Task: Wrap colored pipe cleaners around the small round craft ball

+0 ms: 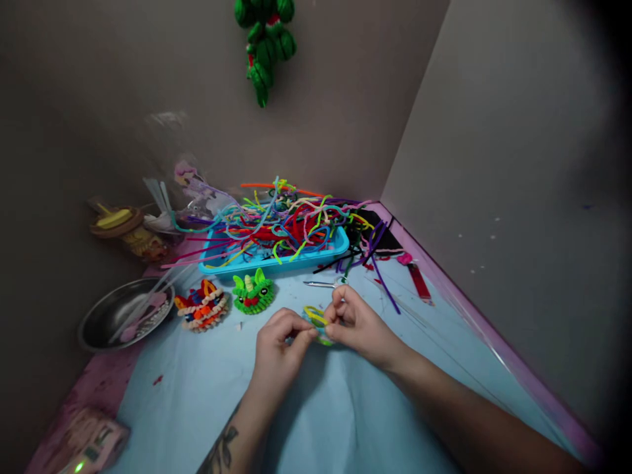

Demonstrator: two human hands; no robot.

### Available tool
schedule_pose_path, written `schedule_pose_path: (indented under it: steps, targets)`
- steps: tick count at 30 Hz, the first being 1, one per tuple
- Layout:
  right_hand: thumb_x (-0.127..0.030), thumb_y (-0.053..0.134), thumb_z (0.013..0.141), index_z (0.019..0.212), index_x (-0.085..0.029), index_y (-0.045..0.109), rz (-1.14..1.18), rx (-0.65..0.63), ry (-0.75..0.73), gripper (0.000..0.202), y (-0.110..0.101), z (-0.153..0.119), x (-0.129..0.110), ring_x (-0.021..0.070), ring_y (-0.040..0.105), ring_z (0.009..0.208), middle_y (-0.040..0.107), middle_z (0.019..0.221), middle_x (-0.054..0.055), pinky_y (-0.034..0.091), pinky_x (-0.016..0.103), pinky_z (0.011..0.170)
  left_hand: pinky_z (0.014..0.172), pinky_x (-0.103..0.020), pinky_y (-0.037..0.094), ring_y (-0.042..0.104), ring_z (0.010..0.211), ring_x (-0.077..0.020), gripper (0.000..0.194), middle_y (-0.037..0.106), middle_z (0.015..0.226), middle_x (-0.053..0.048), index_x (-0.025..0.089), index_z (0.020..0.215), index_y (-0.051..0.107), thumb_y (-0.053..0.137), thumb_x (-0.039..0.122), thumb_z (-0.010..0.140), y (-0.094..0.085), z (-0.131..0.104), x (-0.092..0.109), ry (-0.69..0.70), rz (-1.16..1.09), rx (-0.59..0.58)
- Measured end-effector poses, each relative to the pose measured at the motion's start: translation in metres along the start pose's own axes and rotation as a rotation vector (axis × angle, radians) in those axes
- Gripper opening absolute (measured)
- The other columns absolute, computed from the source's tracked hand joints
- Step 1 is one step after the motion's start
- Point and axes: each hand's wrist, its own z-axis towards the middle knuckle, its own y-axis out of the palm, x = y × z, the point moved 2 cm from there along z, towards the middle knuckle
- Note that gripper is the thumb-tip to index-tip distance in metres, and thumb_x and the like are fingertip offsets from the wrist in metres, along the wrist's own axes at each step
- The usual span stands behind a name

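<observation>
Between my two hands is a small looped piece of yellow, green and light-blue pipe cleaner, held a little above the blue table cover. My left hand pinches its near left side between thumb and forefinger. From the right, my right hand grips the other side with thumb and bent fingers. The fingertips hide part of the piece. Just beyond them lies a pair of scissors. To the left sit a green pipe-cleaner creature head with eyes and ears, and an orange, cream and blue one.
A blue tray heaped with colourful pipe cleaners stands at the back. At left is a metal bowl with a pink scoop. A red cutter-like object lies right; a pink device sits front left. Green fuzzy pieces hang on the wall.
</observation>
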Motion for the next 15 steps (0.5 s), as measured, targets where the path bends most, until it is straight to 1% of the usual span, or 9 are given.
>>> schedule_pose_path:
  steps: [1,2,3,5,7,9,11,13,15]
  targets:
    - [-0.024,0.073,0.070,0.085,-0.023,0.037,0.021,0.003,0.017,0.039,-0.001,0.001,0.000,0.0069,0.047,0.057,0.053,0.068,-0.009,0.034,0.020,0.055,0.056,-0.023,0.042,0.054,0.060,-0.0130,0.012,0.058,0.062,-0.001,0.017,0.064,0.065,0.065,0.022,0.074,0.000,0.001,-0.003,-0.032,-0.032,-0.029]
    - [-0.024,0.073,0.069,0.085,-0.023,0.038,0.046,0.014,0.031,0.038,-0.002,0.001,0.000,0.0066,0.047,0.056,0.053,0.067,-0.009,0.034,0.020,0.054,0.059,-0.024,0.043,0.055,0.064,-0.0139,0.007,0.060,0.068,-0.002,0.017,0.070,0.067,0.066,0.023,0.074,0.000,0.001,-0.006,-0.066,-0.074,-0.050]
    - [-0.025,0.074,0.068,0.084,-0.023,0.039,0.074,0.027,0.042,0.038,-0.003,0.002,0.000,0.0064,0.047,0.056,0.052,0.067,-0.009,0.034,0.019,0.054,0.063,-0.025,0.044,0.057,0.070,-0.0153,0.009,0.063,0.076,-0.004,0.017,0.079,0.068,0.067,0.025,0.073,0.000,0.002,-0.009,-0.102,-0.123,-0.060]
    - [-0.025,0.075,0.067,0.083,-0.022,0.041,0.137,0.037,0.060,0.038,-0.004,0.003,-0.001,0.0069,0.049,0.057,0.053,0.069,-0.008,0.035,0.020,0.055,0.073,-0.027,0.046,0.059,0.090,-0.0194,0.031,0.063,0.101,-0.008,0.019,0.102,0.064,0.068,0.029,0.073,-0.002,0.003,-0.014,-0.177,-0.221,-0.064]
    - [-0.026,0.076,0.065,0.083,-0.022,0.042,0.199,-0.008,0.082,0.038,-0.003,0.003,0.000,0.0084,0.052,0.057,0.054,0.069,-0.007,0.037,0.021,0.055,0.081,-0.029,0.045,0.055,0.104,-0.0222,0.041,0.059,0.118,-0.011,0.020,0.115,0.059,0.064,0.036,0.078,-0.003,0.003,-0.017,-0.254,-0.294,-0.108]
    - [-0.027,0.076,0.065,0.084,-0.022,0.043,0.248,-0.072,0.104,0.038,-0.002,0.003,0.001,0.0096,0.054,0.056,0.055,0.069,-0.006,0.038,0.022,0.054,0.083,-0.030,0.044,0.055,0.103,-0.0222,0.038,0.061,0.114,-0.010,0.018,0.112,0.060,0.057,0.042,0.082,-0.002,0.003,-0.018,-0.319,-0.344,-0.221]
    - [-0.026,0.076,0.066,0.084,-0.021,0.044,0.259,-0.100,0.116,0.038,-0.002,0.003,0.002,0.0090,0.053,0.055,0.057,0.069,-0.006,0.038,0.021,0.053,0.078,-0.028,0.043,0.057,0.089,-0.0195,0.035,0.064,0.098,-0.007,0.017,0.101,0.062,0.056,0.045,0.083,0.000,0.002,-0.018,-0.360,-0.373,-0.334]
    - [-0.026,0.077,0.065,0.085,-0.021,0.045,0.236,-0.103,0.126,0.038,-0.003,0.002,0.003,0.0079,0.052,0.055,0.057,0.069,-0.005,0.037,0.020,0.052,0.071,-0.026,0.042,0.055,0.076,-0.0157,0.030,0.062,0.081,-0.003,0.015,0.088,0.062,0.057,0.044,0.082,0.001,0.001,-0.018,-0.376,-0.386,-0.389]
    - [-0.026,0.078,0.064,0.085,-0.021,0.045,0.199,-0.107,0.144,0.039,-0.004,0.002,0.005,0.0082,0.052,0.057,0.057,0.070,-0.005,0.039,0.020,0.053,0.067,-0.024,0.041,0.052,0.070,-0.0133,0.027,0.059,0.073,0.000,0.015,0.081,0.060,0.058,0.042,0.082,0.002,0.001,-0.019,-0.378,-0.390,-0.399]
